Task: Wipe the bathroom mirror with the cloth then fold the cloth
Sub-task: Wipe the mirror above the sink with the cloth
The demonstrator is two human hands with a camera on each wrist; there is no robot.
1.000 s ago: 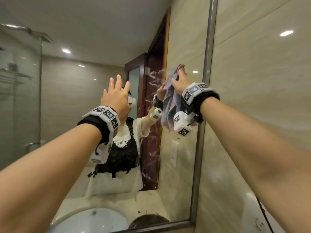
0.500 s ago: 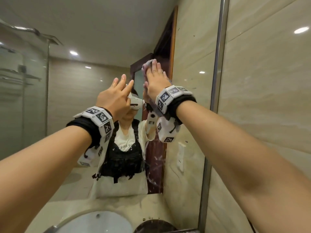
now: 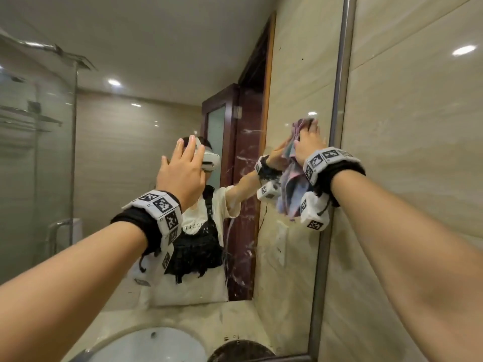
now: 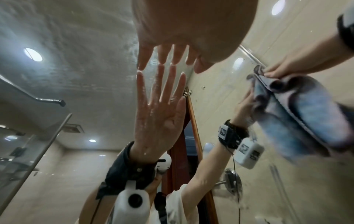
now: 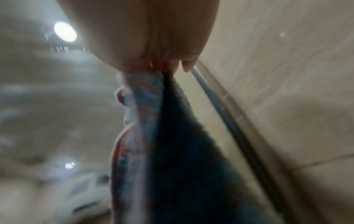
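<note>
The mirror point(image 3: 125, 158) fills the wall ahead, with a metal frame point(image 3: 337, 121) along its right side. My right hand point(image 3: 308, 142) grips a bunched cloth point(image 3: 290, 189) of blue and pink and presses its top against the glass close to that frame. The rest of the cloth hangs below my palm. In the right wrist view the cloth point(image 5: 153, 136) comes out from under my palm beside the frame point(image 5: 229, 115). My left hand point(image 3: 183, 163) lies flat on the glass left of centre, fingers straight point(image 4: 162, 56), holding nothing.
White streaks point(image 3: 245, 163) mark the glass between my hands. A beige tiled wall point(image 3: 418, 165) stands right of the frame. Reflected at the bottom of the mirror are a white basin point(image 3: 156, 346) and a stone counter point(image 3: 188, 314). A glass shower screen point(image 3: 34, 178) shows reflected at left.
My right hand has swept the cloth from the upper middle of the mirror to the right, near the frame. My left hand has stayed flat on the glass.
</note>
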